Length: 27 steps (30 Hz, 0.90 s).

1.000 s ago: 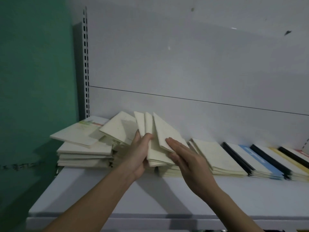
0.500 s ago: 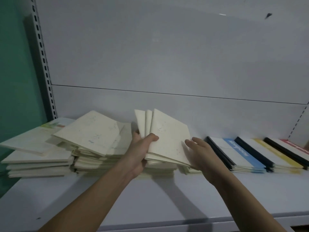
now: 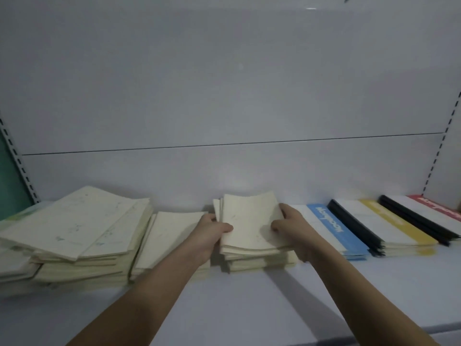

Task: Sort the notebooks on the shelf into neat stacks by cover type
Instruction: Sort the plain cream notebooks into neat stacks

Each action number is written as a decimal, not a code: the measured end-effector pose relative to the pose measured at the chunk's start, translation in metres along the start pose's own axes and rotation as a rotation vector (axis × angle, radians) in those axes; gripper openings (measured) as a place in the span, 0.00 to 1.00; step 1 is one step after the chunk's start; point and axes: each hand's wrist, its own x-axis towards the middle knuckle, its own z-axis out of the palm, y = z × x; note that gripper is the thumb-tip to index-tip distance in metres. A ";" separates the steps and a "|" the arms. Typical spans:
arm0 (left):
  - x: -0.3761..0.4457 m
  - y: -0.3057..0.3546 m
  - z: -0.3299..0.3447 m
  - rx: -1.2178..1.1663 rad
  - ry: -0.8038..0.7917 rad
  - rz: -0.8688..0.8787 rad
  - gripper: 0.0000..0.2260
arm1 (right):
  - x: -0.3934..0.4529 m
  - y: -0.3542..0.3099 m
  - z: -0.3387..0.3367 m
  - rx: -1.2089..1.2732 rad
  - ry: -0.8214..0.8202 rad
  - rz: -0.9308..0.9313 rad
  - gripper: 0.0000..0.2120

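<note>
A small bundle of cream-covered notebooks [image 3: 249, 221] lies on top of a cream stack at the middle of the white shelf [image 3: 249, 303]. My left hand [image 3: 209, 234] grips the bundle's left edge with the thumb on the cover. On the right edge, my right hand [image 3: 291, 227] clasps the same bundle. Left of it sit a lower cream stack [image 3: 172, 236] and a big untidy cream pile [image 3: 74, 228]. To the right lie black-spined notebooks with a blue band [image 3: 331, 228], a yellow band [image 3: 394, 226] and a red band [image 3: 439, 208].
The shelf's white back panel [image 3: 224, 96] rises close behind the stacks. Slotted uprights stand at the far left [image 3: 17, 161] and far right [image 3: 439, 146]. A green wall [image 3: 10, 186] shows at the left edge. Bare shelf surface runs along the front.
The fanned cream bundle came down from a raised tilt onto the middle stack, and my right hand moved from under it to its right edge. The view shifted right.
</note>
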 end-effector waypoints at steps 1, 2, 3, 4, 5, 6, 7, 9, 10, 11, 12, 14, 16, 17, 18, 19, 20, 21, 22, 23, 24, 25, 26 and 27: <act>0.005 -0.003 0.006 0.027 0.013 0.000 0.19 | 0.007 0.002 -0.004 -0.049 -0.011 -0.014 0.19; 0.008 -0.005 0.011 0.053 0.021 0.000 0.18 | 0.014 0.004 -0.006 -0.107 -0.018 -0.030 0.17; 0.010 -0.008 0.015 0.073 0.023 0.000 0.18 | 0.021 0.006 -0.007 -0.174 -0.029 -0.047 0.16; 0.011 -0.010 0.019 0.083 0.017 -0.004 0.18 | 0.028 0.008 -0.006 -0.262 -0.054 -0.058 0.15; 0.012 -0.012 0.022 0.079 0.013 0.000 0.18 | 0.034 0.011 -0.004 -0.358 -0.081 -0.070 0.17; 0.012 -0.015 0.024 0.073 0.018 0.009 0.18 | 0.041 0.015 -0.002 -0.444 -0.104 -0.077 0.19; 0.013 -0.016 0.026 0.066 0.024 0.027 0.19 | 0.047 0.019 0.001 -0.508 -0.122 -0.077 0.21; 0.013 -0.017 0.030 0.079 0.044 0.061 0.18 | 0.056 0.025 0.004 -0.554 -0.130 -0.086 0.23; 0.013 -0.017 0.033 0.100 0.055 0.068 0.19 | 0.060 0.026 0.005 -0.552 -0.131 -0.099 0.23; 0.013 -0.016 0.035 0.124 0.066 0.073 0.20 | 0.061 0.027 0.005 -0.549 -0.131 -0.113 0.23; 0.012 -0.015 0.036 0.151 0.075 0.079 0.20 | 0.063 0.027 0.005 -0.550 -0.127 -0.129 0.23; 0.011 -0.011 0.037 0.198 0.091 0.111 0.19 | 0.065 0.028 0.002 -0.554 -0.094 -0.167 0.24; 0.007 -0.005 0.037 0.255 0.119 0.143 0.19 | 0.062 0.028 -0.002 -0.494 -0.033 -0.229 0.26; 0.003 -0.001 0.035 0.283 0.139 0.165 0.21 | 0.060 0.028 -0.005 -0.440 0.000 -0.266 0.26; -0.002 0.001 0.032 0.307 0.162 0.191 0.22 | 0.057 0.027 -0.008 -0.380 0.032 -0.310 0.26; -0.006 0.003 0.028 0.330 0.187 0.226 0.22 | 0.053 0.026 -0.011 -0.315 0.062 -0.356 0.24; -0.012 0.003 0.022 0.370 0.212 0.257 0.21 | 0.050 0.025 -0.011 -0.245 0.088 -0.399 0.21; -0.017 0.002 0.015 0.426 0.232 0.285 0.20 | 0.045 0.024 -0.011 -0.177 0.101 -0.436 0.19; -0.023 0.000 0.007 0.481 0.244 0.316 0.18 | 0.040 0.022 -0.010 -0.120 0.099 -0.464 0.16; -0.030 -0.002 0.000 0.515 0.254 0.354 0.16 | 0.036 0.021 -0.006 -0.081 0.087 -0.484 0.14; -0.036 -0.006 -0.008 0.536 0.272 0.383 0.14 | 0.031 0.020 -0.002 -0.054 0.065 -0.499 0.12; -0.043 -0.010 -0.014 0.545 0.290 0.406 0.12 | 0.027 0.018 0.002 -0.035 0.031 -0.510 0.12; -0.049 -0.015 -0.020 0.557 0.304 0.419 0.12 | 0.022 0.017 0.008 -0.029 -0.007 -0.521 0.11; -0.056 -0.019 -0.025 0.567 0.304 0.426 0.11 | 0.018 0.016 0.013 -0.032 -0.050 -0.533 0.11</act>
